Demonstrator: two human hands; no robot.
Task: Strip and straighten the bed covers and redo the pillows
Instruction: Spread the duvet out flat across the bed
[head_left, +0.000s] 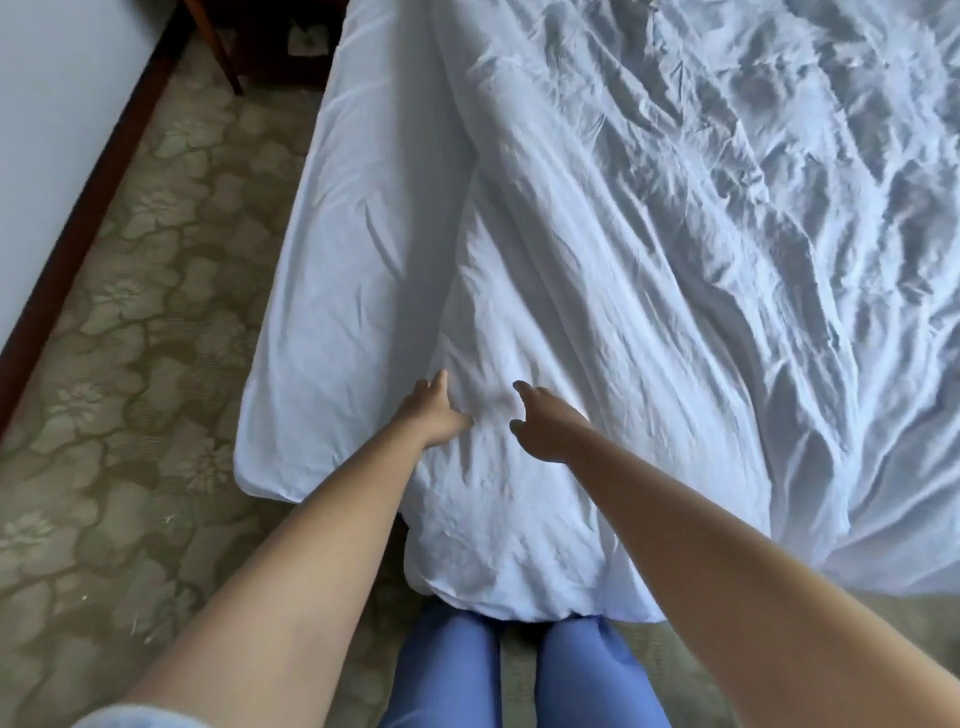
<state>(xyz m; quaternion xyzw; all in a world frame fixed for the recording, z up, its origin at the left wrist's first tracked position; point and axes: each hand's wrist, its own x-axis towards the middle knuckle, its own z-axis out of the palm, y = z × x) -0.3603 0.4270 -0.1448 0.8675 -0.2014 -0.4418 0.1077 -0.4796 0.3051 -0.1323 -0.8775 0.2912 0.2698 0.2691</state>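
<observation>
White crumpled duvet cover (597, 291) lay across the bed, its near end hanging over the foot edge right against the person's blue-trousered knees (524, 670). Both arms reached forward onto that near end. Left hand (434, 410) rested on the fabric, fingers spread and mostly straight, touching the cloth near the duvet's left edge; no fold visibly pinched. Right hand (543, 423) sat just beside it, fingers loosely curled and pointing forward, apparently on or just above the cloth; couldn't tell if it had any fabric pinched. Judgement: straightening step, hands smoothing or about to gather the near end; pillows not in view, so that part looked not yet started. Next move likely needed a firm grip on the near hem with both hands, then a pull or shake toward the foot to flatten the wrinkles farther up. White fitted bottom sheet (343, 291) showed bare on the left strip of the mattress, fairly smooth. Heaviest creasing sat on the far right of the duvet, well beyond reach from here. Patterned green floral carpet (119, 374) ran along the left, dark wooden skirting board (88, 202) at the wall, dark wooden furniture leg (218, 52) near the far bed corner. Narrow aisle there could hamper walking round.
</observation>
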